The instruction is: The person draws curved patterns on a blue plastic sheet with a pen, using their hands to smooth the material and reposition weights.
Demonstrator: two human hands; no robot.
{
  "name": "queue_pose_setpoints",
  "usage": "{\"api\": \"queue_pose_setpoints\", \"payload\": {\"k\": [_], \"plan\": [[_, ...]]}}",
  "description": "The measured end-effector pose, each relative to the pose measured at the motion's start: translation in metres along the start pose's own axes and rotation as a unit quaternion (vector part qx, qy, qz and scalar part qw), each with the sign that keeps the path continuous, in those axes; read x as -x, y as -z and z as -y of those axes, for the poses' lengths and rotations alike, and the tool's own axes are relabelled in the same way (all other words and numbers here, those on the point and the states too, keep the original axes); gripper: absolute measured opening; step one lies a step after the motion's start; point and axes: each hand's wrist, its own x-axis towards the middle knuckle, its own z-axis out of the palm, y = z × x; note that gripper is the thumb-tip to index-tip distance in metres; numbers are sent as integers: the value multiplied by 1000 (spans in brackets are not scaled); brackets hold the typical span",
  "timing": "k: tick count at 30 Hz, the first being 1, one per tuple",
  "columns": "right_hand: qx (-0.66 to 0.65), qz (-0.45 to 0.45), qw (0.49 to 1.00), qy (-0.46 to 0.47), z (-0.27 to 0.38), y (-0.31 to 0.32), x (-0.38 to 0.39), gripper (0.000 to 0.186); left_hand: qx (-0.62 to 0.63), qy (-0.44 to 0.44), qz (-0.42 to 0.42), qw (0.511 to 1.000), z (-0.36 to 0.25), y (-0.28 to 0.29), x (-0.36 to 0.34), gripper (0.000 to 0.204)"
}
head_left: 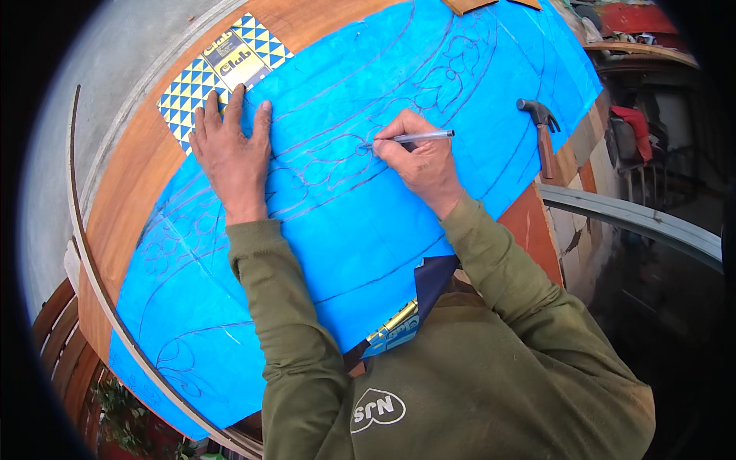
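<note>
A large blue sheet [337, 253] covers most of the wooden board in front of me, drawn over with dark curving lines, flowers and leaves. My right hand [418, 157] pinches a clear-barrelled pen [422, 137], its tip at a small looped shape in the middle of the drawing. My left hand [234, 153] lies flat with fingers spread, partly on the blue sheet and partly on a patterned blue, yellow and white piece of packaging [184, 96]. Near my body, one edge of the blue sheet is folded up, showing a printed underside.
A claw hammer [543, 138] rests at the sheet's right edge. The wooden board [123, 230] shows along the left. A thin curved strip [115, 314] runs down the left side, and a grey metal rail [636, 218] juts out at the right. Small brown pieces [468, 5] lie at the far edge.
</note>
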Motion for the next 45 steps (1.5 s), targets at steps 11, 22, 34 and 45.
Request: {"api": "queue_pose_setpoints", "payload": {"k": [11, 22, 34, 45], "plan": [[17, 19, 1000, 17, 5, -2, 3, 10, 12, 5, 7, 1000, 4, -2, 1, 57], [36, 16, 999, 19, 4, 2, 5, 8, 16, 10, 7, 1000, 5, -5, 0, 57], [48, 24, 998, 25, 7, -2, 5, 6, 29, -3, 27, 999, 6, 0, -3, 55], [-69, -43, 996, 21, 4, 2, 5, 6, 33, -6, 18, 999, 7, -2, -4, 56]]}}
